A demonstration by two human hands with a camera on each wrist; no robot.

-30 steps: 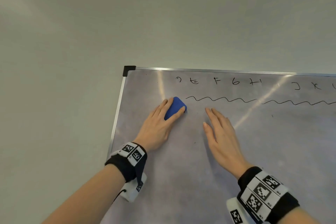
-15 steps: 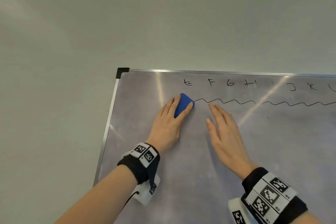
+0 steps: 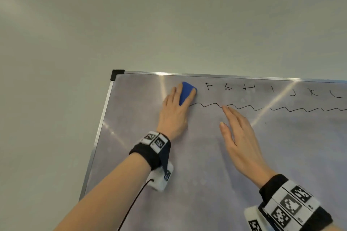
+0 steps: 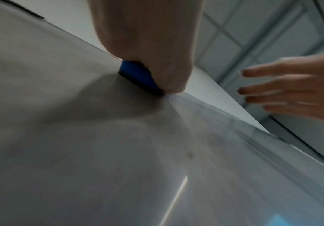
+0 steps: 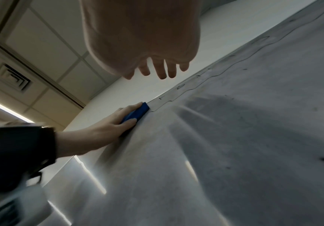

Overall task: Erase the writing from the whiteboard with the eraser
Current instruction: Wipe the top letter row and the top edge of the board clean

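Observation:
My left hand (image 3: 177,105) grips a blue eraser (image 3: 186,92) and presses it on the whiteboard (image 3: 206,165) near its top left, just left of the letter F (image 3: 208,86). The eraser (image 4: 137,76) shows under the palm in the left wrist view, and from the side as the eraser (image 5: 136,113) in the right wrist view. Black letters run rightward along the top, with a wavy line (image 3: 225,108) beneath them. My right hand (image 3: 238,135) is open with straight fingers, fingertips at the wavy line. The right hand (image 5: 157,68) hangs slightly off the board.
The board's metal frame has a black corner cap (image 3: 116,73) at top left. A plain pale wall (image 3: 150,20) surrounds it. Ceiling panels and a vent (image 5: 14,78) appear in the right wrist view. The lower board area is smudged grey with light glare.
My left hand has slid the eraser up and right, from the wavy line's start to the letter row. The letters left of F are gone. My right hand stays beside it.

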